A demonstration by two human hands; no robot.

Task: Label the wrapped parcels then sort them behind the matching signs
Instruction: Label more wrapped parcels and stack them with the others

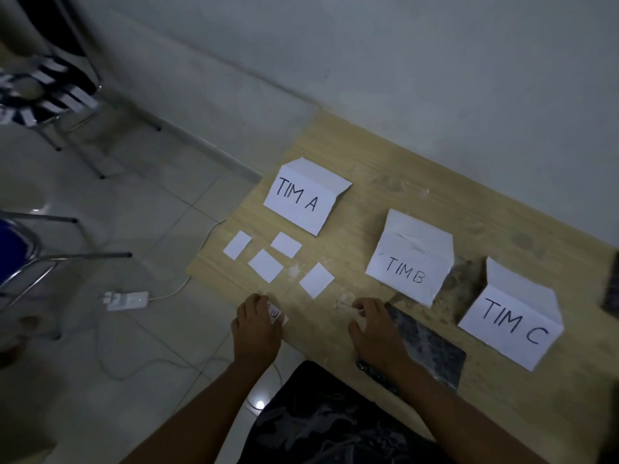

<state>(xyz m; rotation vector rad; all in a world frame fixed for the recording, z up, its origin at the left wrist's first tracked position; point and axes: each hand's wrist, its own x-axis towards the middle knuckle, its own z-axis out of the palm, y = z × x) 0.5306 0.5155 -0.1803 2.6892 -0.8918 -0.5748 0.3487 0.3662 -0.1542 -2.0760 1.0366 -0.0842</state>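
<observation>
On the pale wood-grain desk point(351, 229) stand three folded white paper signs: TIM A point(301, 199) at 11 o'clock, TIM B point(407, 262) centre, TIM C point(512, 321) at 3 o'clock. Four blank rectangular slips point(266, 265) lie flat at 10 o'clock. The left hand point(256, 324) pinches a written label point(277, 317); the right hand point(375, 324) rests, fingers curled, on a dark glossy wrapped parcel point(425, 346).

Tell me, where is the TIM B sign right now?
In the head view, the TIM B sign stands on the wooden table, in the middle of the row between the TIM A sign and the TIM C sign.
</observation>
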